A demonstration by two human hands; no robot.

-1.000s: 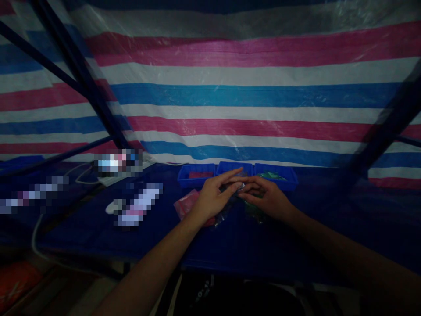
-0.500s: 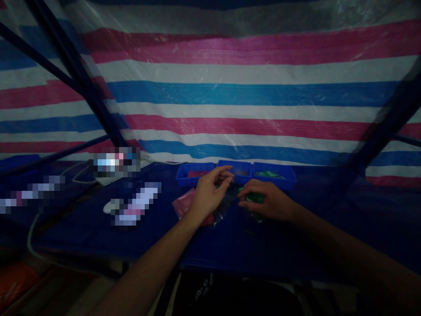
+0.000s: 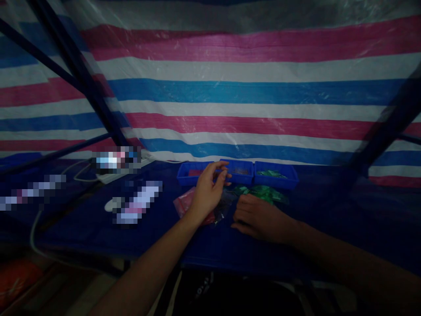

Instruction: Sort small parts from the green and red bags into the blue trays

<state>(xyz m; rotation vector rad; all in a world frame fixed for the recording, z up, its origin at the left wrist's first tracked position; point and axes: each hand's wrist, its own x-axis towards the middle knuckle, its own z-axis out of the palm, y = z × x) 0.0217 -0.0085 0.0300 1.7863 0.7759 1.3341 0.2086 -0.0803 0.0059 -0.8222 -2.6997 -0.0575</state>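
Note:
My left hand (image 3: 210,188) hovers in front of the blue bins, its fingers loosely curved and apart from the thumb, with nothing visible in it. Beneath and beside it lies a pink plastic bag (image 3: 184,202). My right hand (image 3: 259,216) is low over the table, fingers curled together; whatever they hold, if anything, is hidden. Just beyond its knuckles lies a green plastic bag (image 3: 268,193). Between the hands there is a clear, dark-looking plastic bag (image 3: 226,202).
Three blue bins stand in a row: the left bin (image 3: 187,180) with pink contents, the middle bin (image 3: 245,177), and the right bin (image 3: 276,181) with green pieces. A white power strip (image 3: 112,176) and a white rounded object (image 3: 110,205) lie left. Striped sheeting (image 3: 243,92) hangs behind.
My right hand has moved nearer to me and its fingers have curled in, exposing more of the green bag. My left hand has shifted slightly left.

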